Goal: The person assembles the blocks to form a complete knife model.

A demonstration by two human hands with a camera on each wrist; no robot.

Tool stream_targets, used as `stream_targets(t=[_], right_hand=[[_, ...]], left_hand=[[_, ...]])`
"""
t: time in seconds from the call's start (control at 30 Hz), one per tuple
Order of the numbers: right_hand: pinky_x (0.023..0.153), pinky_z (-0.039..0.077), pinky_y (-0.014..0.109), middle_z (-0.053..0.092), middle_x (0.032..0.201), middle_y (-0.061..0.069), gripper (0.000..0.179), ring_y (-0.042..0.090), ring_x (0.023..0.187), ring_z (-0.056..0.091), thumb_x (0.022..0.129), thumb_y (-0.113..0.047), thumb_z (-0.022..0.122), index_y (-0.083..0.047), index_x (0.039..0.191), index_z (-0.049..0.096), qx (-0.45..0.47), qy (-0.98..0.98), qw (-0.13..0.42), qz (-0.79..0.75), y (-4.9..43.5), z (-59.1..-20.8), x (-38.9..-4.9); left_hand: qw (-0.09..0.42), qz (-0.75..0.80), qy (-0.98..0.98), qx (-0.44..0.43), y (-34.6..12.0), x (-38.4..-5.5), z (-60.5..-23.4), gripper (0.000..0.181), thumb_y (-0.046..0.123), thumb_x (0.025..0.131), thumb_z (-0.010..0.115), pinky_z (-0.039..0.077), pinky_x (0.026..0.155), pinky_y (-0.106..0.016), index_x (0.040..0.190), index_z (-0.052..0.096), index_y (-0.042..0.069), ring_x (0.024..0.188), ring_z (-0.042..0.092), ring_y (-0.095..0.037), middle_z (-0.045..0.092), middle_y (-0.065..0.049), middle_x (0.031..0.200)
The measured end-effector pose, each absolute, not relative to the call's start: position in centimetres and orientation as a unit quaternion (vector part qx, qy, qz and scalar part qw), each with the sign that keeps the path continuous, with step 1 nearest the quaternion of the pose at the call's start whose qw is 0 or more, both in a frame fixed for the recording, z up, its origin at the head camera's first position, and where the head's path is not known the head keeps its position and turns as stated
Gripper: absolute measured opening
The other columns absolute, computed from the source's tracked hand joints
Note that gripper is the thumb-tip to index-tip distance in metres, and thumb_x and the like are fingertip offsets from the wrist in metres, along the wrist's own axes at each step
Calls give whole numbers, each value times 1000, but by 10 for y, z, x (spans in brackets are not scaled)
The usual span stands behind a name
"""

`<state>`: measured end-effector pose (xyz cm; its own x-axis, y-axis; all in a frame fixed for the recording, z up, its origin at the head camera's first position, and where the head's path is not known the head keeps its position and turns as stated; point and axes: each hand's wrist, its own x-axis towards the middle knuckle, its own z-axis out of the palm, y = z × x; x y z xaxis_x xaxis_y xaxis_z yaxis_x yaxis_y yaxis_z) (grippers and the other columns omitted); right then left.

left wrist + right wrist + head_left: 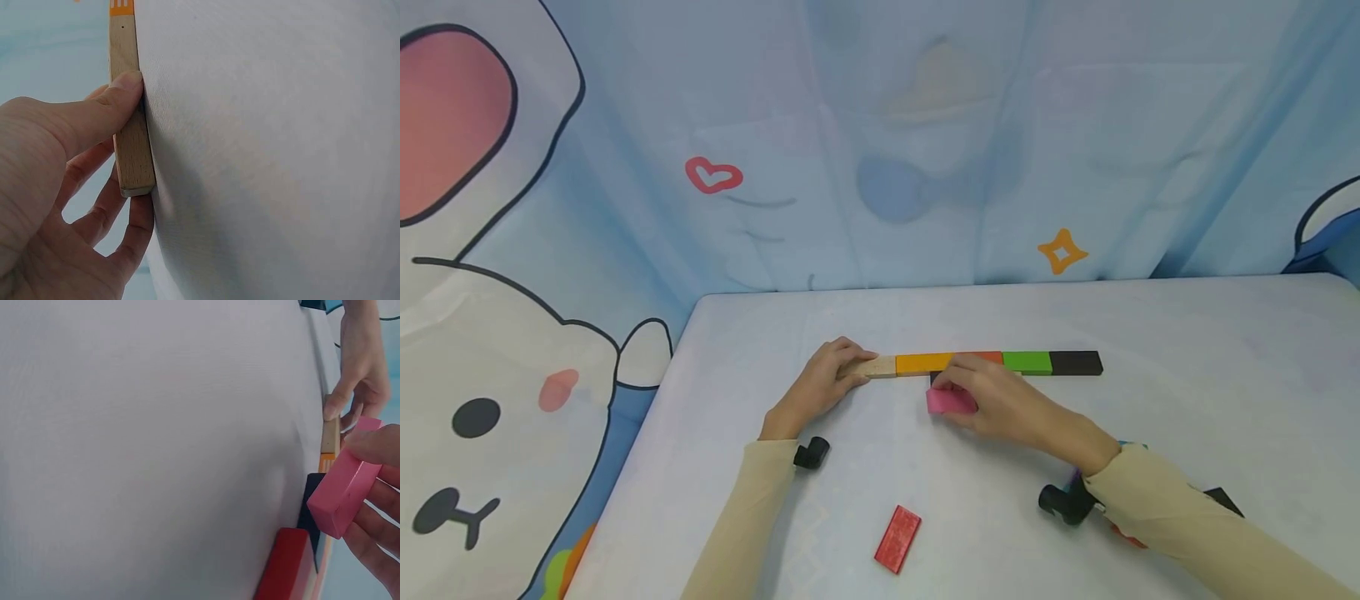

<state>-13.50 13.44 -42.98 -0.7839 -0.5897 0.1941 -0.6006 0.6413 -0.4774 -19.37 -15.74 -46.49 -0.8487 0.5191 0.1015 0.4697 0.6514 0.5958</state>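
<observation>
A row of blocks runs across the table: a plain wooden block (881, 367) at the left end, then an orange block (921, 364), an orange-red block (991, 357), a green block (1027, 362) and a black block (1077, 362). My left hand (820, 379) holds the wooden block, thumb on the near side and fingers behind and at its end. Between thumb and fingers, my right hand (1000, 402) pinches a pink block (344, 487), tilted just in front of the row. Below it, a dark blue block (310, 512) and a red block (284, 565) lie along the row's near side.
Another red block (898, 540) lies alone near the front. Under my right forearm, a black block (1223, 501) and other coloured pieces are mostly hidden. Behind the white-covered table (775, 325) hangs a printed blue curtain (850, 233).
</observation>
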Motion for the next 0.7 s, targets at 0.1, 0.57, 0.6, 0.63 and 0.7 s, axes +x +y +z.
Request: stream_targets(t=[0.1, 0.57, 0.6, 0.63, 0.7], right_hand=[[84, 62, 40, 67, 111, 10, 34, 25, 100, 63, 80, -7, 91, -4, 111, 75, 320, -911, 1, 261, 133, -434, -136], [84, 62, 41, 66, 112, 13, 33, 27, 99, 64, 81, -7, 90, -3, 110, 76, 297, -924, 10, 240, 130, -444, -138], [83, 63, 40, 66, 112, 13, 33, 27, 99, 64, 81, -8, 90, -3, 110, 76, 300, -925, 12, 233, 130, -444, -138], [82, 63, 40, 66, 111, 12, 33, 27, 99, 64, 80, -8, 91, -3, 109, 76, 302, -926, 15, 226, 129, -444, -138], [80, 63, 38, 67, 110, 12, 34, 26, 98, 64, 80, -9, 92, -3, 109, 76, 307, -928, 22, 212, 128, -444, -137]], left_hand=[[39, 316, 909, 268, -157, -193, -464, 35, 11, 96, 76, 49, 98, -44, 130, 72, 6, 109, 59, -28, 66, -9, 118], [46, 320, 910, 260, -156, -193, -465, 35, 10, 97, 75, 49, 99, -44, 131, 72, 6, 111, 59, -29, 66, -10, 120], [46, 320, 910, 260, -156, -193, -465, 35, 10, 97, 75, 49, 98, -44, 131, 72, 6, 111, 59, -29, 66, -10, 120], [45, 321, 909, 262, -156, -193, -465, 35, 10, 96, 75, 49, 98, -44, 131, 72, 6, 110, 59, -29, 66, -10, 119], [44, 321, 909, 263, -156, -193, -465, 35, 10, 96, 75, 49, 98, -44, 131, 72, 7, 110, 59, -28, 66, -9, 119]])
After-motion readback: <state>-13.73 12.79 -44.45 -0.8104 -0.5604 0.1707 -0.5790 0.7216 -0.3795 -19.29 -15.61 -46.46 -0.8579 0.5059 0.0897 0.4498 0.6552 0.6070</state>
